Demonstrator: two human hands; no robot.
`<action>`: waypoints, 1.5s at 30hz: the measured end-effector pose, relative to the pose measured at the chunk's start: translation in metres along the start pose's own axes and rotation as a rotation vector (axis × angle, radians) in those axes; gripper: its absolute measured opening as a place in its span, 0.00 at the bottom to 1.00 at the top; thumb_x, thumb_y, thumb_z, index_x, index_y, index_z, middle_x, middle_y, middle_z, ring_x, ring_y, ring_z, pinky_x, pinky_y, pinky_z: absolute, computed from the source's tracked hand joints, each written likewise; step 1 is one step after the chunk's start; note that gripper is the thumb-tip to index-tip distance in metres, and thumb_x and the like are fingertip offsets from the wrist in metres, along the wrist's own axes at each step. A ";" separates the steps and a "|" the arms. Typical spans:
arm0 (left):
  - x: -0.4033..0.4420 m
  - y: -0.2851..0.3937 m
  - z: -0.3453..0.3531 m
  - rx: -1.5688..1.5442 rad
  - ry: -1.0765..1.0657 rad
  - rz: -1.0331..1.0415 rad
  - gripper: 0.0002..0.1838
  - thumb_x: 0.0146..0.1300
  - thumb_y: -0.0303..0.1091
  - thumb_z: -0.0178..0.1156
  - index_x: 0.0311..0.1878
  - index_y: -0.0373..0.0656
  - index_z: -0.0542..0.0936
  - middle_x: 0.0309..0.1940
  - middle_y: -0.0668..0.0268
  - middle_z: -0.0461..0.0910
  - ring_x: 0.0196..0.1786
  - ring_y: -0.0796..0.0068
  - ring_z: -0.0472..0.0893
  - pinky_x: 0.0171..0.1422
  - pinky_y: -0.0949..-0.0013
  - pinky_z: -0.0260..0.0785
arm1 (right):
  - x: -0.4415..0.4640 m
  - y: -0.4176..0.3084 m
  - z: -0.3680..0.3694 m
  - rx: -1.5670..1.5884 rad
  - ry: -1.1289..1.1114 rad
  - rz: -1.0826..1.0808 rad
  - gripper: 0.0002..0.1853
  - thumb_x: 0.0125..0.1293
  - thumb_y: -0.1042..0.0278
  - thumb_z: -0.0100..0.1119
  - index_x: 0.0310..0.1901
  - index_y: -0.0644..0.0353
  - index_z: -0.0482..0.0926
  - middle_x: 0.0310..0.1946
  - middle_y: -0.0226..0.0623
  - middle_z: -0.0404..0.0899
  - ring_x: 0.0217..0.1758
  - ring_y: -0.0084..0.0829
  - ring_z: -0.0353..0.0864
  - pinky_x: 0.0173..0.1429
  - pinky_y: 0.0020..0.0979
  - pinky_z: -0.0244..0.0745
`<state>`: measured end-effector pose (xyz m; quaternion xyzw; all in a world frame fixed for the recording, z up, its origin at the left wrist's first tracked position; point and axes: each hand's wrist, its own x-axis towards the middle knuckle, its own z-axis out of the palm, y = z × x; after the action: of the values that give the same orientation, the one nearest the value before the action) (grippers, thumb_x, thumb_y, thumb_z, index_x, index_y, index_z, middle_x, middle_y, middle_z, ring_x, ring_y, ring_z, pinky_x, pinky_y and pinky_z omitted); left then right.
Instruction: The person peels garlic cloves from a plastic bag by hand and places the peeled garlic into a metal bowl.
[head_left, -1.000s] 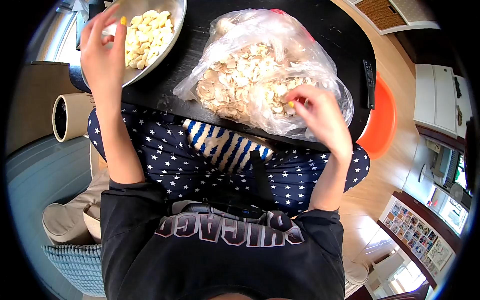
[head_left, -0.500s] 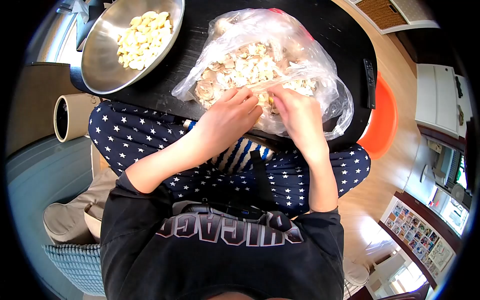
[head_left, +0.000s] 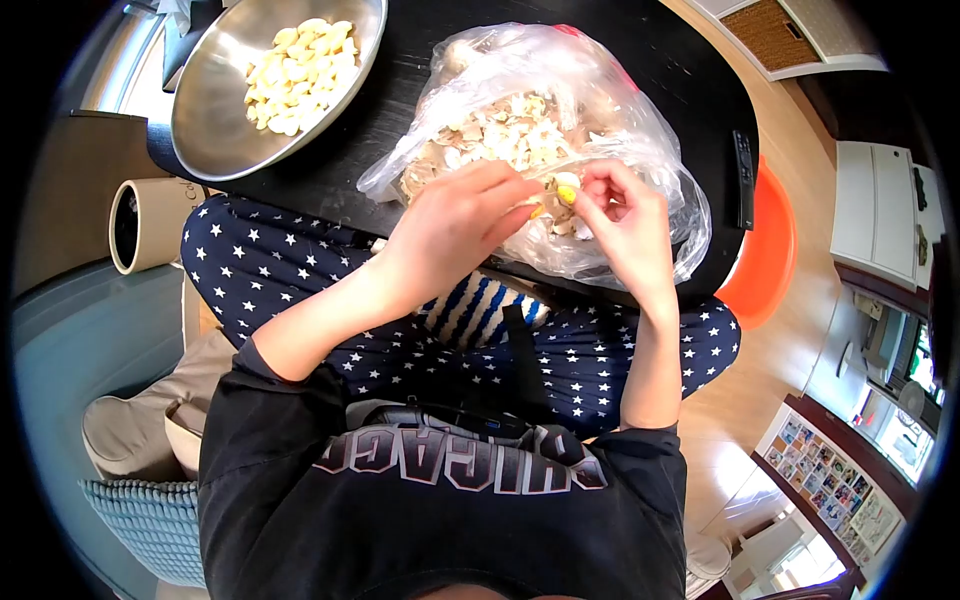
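A clear plastic bag (head_left: 650,140) lies open on the black table, with many pale, papery garlic skins (head_left: 520,130) in it. Over its near part, my right hand (head_left: 625,215) pinches a garlic clove (head_left: 566,182) between thumb and fingers. My left hand (head_left: 455,225) is just left of the clove, fingers pressed together; what they hold, if anything, is too small to tell. At the upper left stands a steel bowl (head_left: 215,110) with a heap of peeled cloves (head_left: 300,80).
A black remote control (head_left: 743,180) lies near the table's right edge, beside an orange chair (head_left: 765,250). Left of my legs is a beige cylindrical container (head_left: 155,225). A striped cloth (head_left: 475,310) is on my lap.
My left hand went from over the bowl to the bag, beside my right hand. Since half a second ago, the clove has come into view at my right fingertips.
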<state>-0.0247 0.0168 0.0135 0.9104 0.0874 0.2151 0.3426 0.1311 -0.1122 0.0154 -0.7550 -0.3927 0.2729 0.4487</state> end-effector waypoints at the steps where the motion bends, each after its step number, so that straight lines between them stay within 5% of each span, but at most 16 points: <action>1: 0.001 0.001 -0.001 -0.071 0.076 -0.058 0.14 0.53 0.22 0.62 0.44 0.38 0.80 0.35 0.62 0.78 0.32 0.66 0.78 0.38 0.72 0.72 | 0.000 0.000 0.000 0.139 -0.015 0.046 0.08 0.58 0.76 0.62 0.39 0.65 0.75 0.23 0.24 0.74 0.29 0.12 0.72 0.33 0.17 0.67; 9: 0.008 -0.007 0.001 -0.328 0.111 -0.119 0.15 0.55 0.21 0.61 0.47 0.39 0.79 0.36 0.64 0.78 0.29 0.77 0.75 0.35 0.76 0.69 | -0.002 -0.005 0.011 0.584 -0.191 0.140 0.09 0.65 0.73 0.56 0.46 0.67 0.75 0.31 0.32 0.80 0.32 0.15 0.75 0.36 0.16 0.70; 11: 0.007 -0.008 0.002 -0.373 0.072 -0.161 0.18 0.54 0.18 0.60 0.50 0.40 0.79 0.41 0.62 0.78 0.37 0.78 0.77 0.39 0.78 0.70 | -0.004 -0.009 0.013 0.566 -0.187 0.146 0.10 0.66 0.73 0.55 0.47 0.67 0.75 0.31 0.32 0.80 0.33 0.15 0.75 0.36 0.16 0.70; 19: 0.009 -0.004 -0.001 -0.602 0.050 -0.347 0.13 0.58 0.21 0.60 0.47 0.36 0.78 0.38 0.65 0.79 0.36 0.83 0.77 0.37 0.82 0.69 | -0.008 -0.017 0.019 0.368 -0.082 0.108 0.09 0.65 0.75 0.54 0.46 0.65 0.78 0.32 0.32 0.80 0.35 0.17 0.77 0.37 0.17 0.70; 21: 0.008 -0.005 -0.001 -0.665 0.004 -0.416 0.13 0.60 0.20 0.57 0.49 0.33 0.77 0.40 0.64 0.79 0.38 0.83 0.77 0.39 0.83 0.70 | -0.008 -0.017 0.025 0.172 0.184 -0.181 0.09 0.62 0.77 0.57 0.45 0.63 0.79 0.35 0.34 0.80 0.38 0.19 0.78 0.38 0.18 0.70; 23: 0.008 -0.008 0.003 -0.944 0.033 -0.446 0.14 0.62 0.21 0.56 0.51 0.34 0.76 0.39 0.64 0.80 0.39 0.83 0.77 0.41 0.84 0.69 | -0.007 -0.016 0.024 0.188 0.179 -0.223 0.10 0.60 0.78 0.59 0.45 0.63 0.79 0.36 0.35 0.79 0.38 0.20 0.77 0.38 0.19 0.70; 29: 0.012 -0.004 -0.003 -1.113 -0.065 -0.526 0.13 0.63 0.22 0.56 0.51 0.33 0.76 0.42 0.65 0.79 0.42 0.83 0.77 0.47 0.78 0.71 | -0.006 -0.020 0.023 0.155 0.177 -0.330 0.12 0.56 0.80 0.62 0.43 0.63 0.79 0.36 0.34 0.77 0.34 0.22 0.76 0.36 0.20 0.70; 33: 0.011 -0.006 -0.003 -0.783 0.061 -0.295 0.14 0.59 0.20 0.58 0.50 0.34 0.77 0.42 0.63 0.79 0.43 0.78 0.78 0.47 0.75 0.72 | -0.006 -0.021 0.017 0.070 0.180 -0.371 0.12 0.53 0.81 0.64 0.41 0.63 0.79 0.36 0.35 0.77 0.34 0.22 0.76 0.35 0.21 0.70; 35: 0.013 -0.004 -0.013 -0.183 0.109 0.001 0.15 0.53 0.18 0.61 0.47 0.35 0.79 0.39 0.60 0.79 0.42 0.71 0.80 0.46 0.75 0.72 | -0.006 -0.026 0.015 0.047 0.183 -0.397 0.13 0.52 0.82 0.64 0.41 0.63 0.79 0.35 0.35 0.77 0.34 0.24 0.76 0.36 0.23 0.71; 45: 0.011 -0.005 -0.009 -0.083 0.264 0.231 0.12 0.47 0.18 0.64 0.37 0.35 0.80 0.36 0.60 0.81 0.38 0.68 0.81 0.41 0.73 0.74 | 0.000 -0.021 0.010 -0.270 0.223 -0.845 0.15 0.40 0.87 0.63 0.35 0.67 0.78 0.33 0.40 0.77 0.36 0.39 0.78 0.39 0.32 0.75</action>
<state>-0.0189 0.0288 0.0201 0.8634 0.0173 0.3741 0.3382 0.1164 -0.1015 0.0296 -0.6050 -0.6476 -0.0706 0.4579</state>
